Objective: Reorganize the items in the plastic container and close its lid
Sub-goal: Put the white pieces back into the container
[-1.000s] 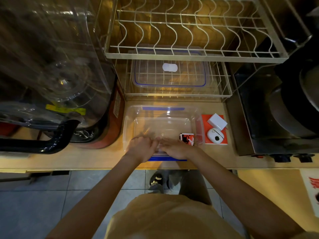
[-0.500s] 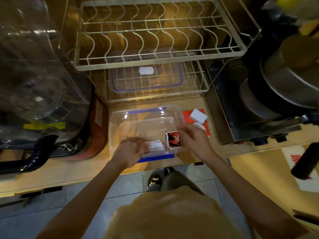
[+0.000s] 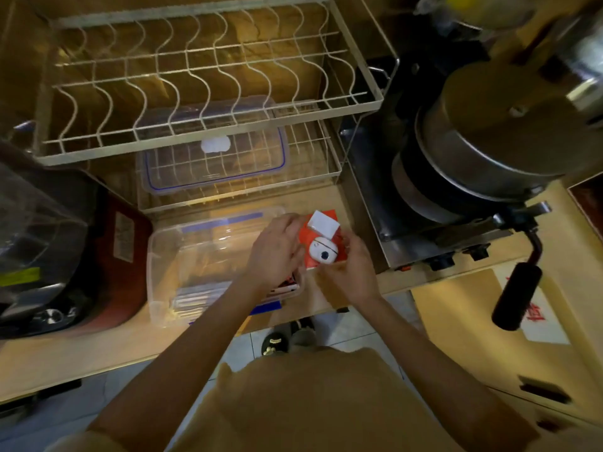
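The clear plastic container (image 3: 182, 256) with blue clips stands open on the wooden counter. Flat white packs (image 3: 195, 300) lie in its near end, and a small red-and-white box (image 3: 288, 287) in its near right corner is partly hidden by my left wrist. Its clear blue-rimmed lid (image 3: 215, 164) lies on the lower shelf of the wire rack behind. Just right of the container is a red flat packet (image 3: 310, 260) carrying a white box (image 3: 323, 224) and a white round device (image 3: 323, 251). My left hand (image 3: 274, 252) grips the packet's left edge and my right hand (image 3: 350, 272) its right edge.
A two-tier wire dish rack (image 3: 208, 102) overhangs the back of the counter. To the right sits a stove with a large lidded pot (image 3: 502, 132) and a black pan handle (image 3: 517, 295) that sticks out past the counter edge. At the left stand a red appliance (image 3: 127, 256) and a clear jug (image 3: 39, 230).
Both hands left the container's near end and moved right to the red packet. The small red-and-white box that my right hand held now lies in the container. The view turned right.
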Demonstrator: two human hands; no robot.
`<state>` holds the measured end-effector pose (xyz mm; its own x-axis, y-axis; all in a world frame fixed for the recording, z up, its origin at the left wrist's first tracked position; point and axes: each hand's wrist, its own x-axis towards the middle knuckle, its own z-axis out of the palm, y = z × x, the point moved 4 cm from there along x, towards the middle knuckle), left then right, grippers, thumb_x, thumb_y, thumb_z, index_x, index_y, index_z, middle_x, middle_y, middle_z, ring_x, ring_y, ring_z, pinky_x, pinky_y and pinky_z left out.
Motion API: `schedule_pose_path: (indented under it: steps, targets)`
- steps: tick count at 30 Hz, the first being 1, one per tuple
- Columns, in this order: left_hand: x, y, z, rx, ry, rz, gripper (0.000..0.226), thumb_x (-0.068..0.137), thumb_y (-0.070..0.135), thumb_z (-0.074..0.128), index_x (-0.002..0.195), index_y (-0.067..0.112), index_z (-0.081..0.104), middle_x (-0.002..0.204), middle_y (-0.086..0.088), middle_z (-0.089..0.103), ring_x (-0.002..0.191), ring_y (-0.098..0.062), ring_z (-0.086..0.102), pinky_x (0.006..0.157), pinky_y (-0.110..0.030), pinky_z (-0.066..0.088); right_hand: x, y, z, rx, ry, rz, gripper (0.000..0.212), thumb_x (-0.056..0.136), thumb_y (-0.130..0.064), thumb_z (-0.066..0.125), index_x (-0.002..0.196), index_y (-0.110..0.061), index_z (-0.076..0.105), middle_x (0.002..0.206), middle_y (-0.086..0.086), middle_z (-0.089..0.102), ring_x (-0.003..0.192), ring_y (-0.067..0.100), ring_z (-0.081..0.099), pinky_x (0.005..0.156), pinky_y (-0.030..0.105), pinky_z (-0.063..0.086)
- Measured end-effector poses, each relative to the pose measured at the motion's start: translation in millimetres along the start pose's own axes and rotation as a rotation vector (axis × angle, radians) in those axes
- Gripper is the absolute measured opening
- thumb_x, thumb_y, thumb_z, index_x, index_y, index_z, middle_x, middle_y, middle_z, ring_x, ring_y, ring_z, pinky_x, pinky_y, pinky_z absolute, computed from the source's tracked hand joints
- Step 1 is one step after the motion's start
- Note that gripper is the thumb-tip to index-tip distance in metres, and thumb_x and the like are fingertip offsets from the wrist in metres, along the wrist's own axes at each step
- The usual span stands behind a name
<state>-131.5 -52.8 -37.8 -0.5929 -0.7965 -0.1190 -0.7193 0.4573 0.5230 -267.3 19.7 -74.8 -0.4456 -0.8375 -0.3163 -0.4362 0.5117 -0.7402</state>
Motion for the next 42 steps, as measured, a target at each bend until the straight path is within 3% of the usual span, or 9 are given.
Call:
schedule_pose_path:
  steps: [5, 13, 18, 23, 28, 34, 37, 40, 42]
  targets:
    - [35.8, 10.1, 23.3, 0.201, -0.114, 0.056, 0.063, 0.085, 0.014, 0.054, 0.143, 0.016, 0.03, 0.153, -0.012, 0.028, 0.138, -0.031, 0.028, 0.11, -0.042, 0.029, 1.7, 7.8, 11.1, 0.017, -0.032, -0.01, 0.065, 0.067, -0.032, 0.079, 0.123, -0.025, 0.045, 0.124, 0.001, 0.055, 0.112, 0.017, 0.056, 0.094, 0.039, 0.051]
    - [55.6, 11.1, 37.2, 0.378, -0.216, 0.05, 0.057, 0.096, 0.021, 0.037, 0.147, 0.02, 0.013, 0.159, -0.004, 0.014, 0.147, -0.021, 0.01, 0.117, -0.039, 0.013, 13.2, 11.1, 15.8, -0.131, -0.026, -0.079, 0.065, 0.077, -0.035, 0.073, 0.13, -0.013, 0.043, 0.13, 0.007, 0.053, 0.12, 0.022, 0.051, 0.099, 0.031, 0.04]
    - [61.1, 7.3, 38.6, 0.436, -0.2, 0.091, 0.05, 0.096, 0.019, 0.035, 0.145, 0.017, 0.023, 0.152, -0.007, 0.031, 0.142, -0.023, 0.021, 0.113, -0.037, 0.02, 11.6, 9.5, 11.4, -0.146, -0.037, -0.101, 0.059, 0.078, -0.029, 0.071, 0.129, -0.012, 0.045, 0.126, 0.008, 0.056, 0.115, 0.023, 0.054, 0.095, 0.029, 0.043]
    - [65.6, 4.0, 34.2, 0.402, -0.15, 0.113, 0.042, 0.091, 0.019, 0.044, 0.132, 0.013, 0.044, 0.133, -0.012, 0.051, 0.126, -0.029, 0.04, 0.098, -0.038, 0.033, 11.0, 13.2, 8.8, -0.118, -0.08, -0.088, 0.067, 0.081, -0.027, 0.069, 0.139, -0.018, 0.037, 0.138, 0.004, 0.048, 0.127, 0.019, 0.046, 0.102, 0.031, 0.04]
    - [56.9, -5.2, 2.7, 0.103, 0.1, 0.095, 0.043, 0.079, 0.017, 0.064, 0.12, 0.007, 0.057, 0.12, -0.016, 0.062, 0.111, -0.034, 0.054, 0.093, -0.043, 0.045, 9.4, 10.3, -1.0, -0.116, -0.035, -0.139, 0.05, 0.086, -0.021, 0.064, 0.131, -0.008, 0.047, 0.128, 0.013, 0.05, 0.117, 0.027, 0.051, 0.092, 0.027, 0.039]
    - [15.7, -34.0, -35.4, -0.144, 0.113, 0.048, 0.04, 0.073, 0.009, 0.073, 0.112, 0.011, 0.064, 0.114, -0.008, 0.065, 0.088, -0.015, 0.059, 0.067, -0.016, 0.047, 13.8, -22.8, -9.7, 0.011, -0.064, -0.187, 0.047, 0.088, -0.02, 0.062, 0.132, -0.014, 0.048, 0.128, 0.008, 0.048, 0.108, 0.01, 0.046, 0.09, 0.021, 0.036]
    - [-4.3, -59.0, -37.8, -0.038, 0.039, -0.068, 0.043, 0.074, 0.011, 0.073, 0.116, 0.015, 0.063, 0.124, -0.006, 0.061, 0.087, -0.018, 0.06, 0.071, -0.024, 0.05, 18.3, -51.0, -8.0, -0.005, -0.063, -0.294, 0.047, 0.087, -0.02, 0.063, 0.131, -0.015, 0.05, 0.127, 0.006, 0.051, 0.115, 0.016, 0.049, 0.094, 0.02, 0.035]
    - [-18.2, -85.0, -31.7, 0.111, -0.043, -0.156, 0.045, 0.079, 0.016, 0.068, 0.122, 0.02, 0.058, 0.133, -0.006, 0.053, 0.098, -0.025, 0.063, 0.084, -0.035, 0.049, 19.7, -78.3, 6.2, -0.185, -0.186, -0.406, 0.05, 0.088, -0.02, 0.062, 0.135, -0.017, 0.046, 0.133, 0.002, 0.048, 0.119, 0.01, 0.042, 0.093, 0.008, 0.03]
    - [-22.7, -97.2, -25.5, 0.18, -0.095, -0.195, 0.043, 0.084, 0.019, 0.062, 0.126, 0.023, 0.055, 0.134, -0.006, 0.053, 0.108, -0.027, 0.06, 0.088, -0.038, 0.049, 19.6, -92.3, 23.8, -0.403, -0.272, -0.51, 0.054, 0.09, -0.024, 0.059, 0.14, -0.017, 0.04, 0.139, 0.0, 0.046, 0.127, 0.014, 0.038, 0.101, 0.017, 0.029]
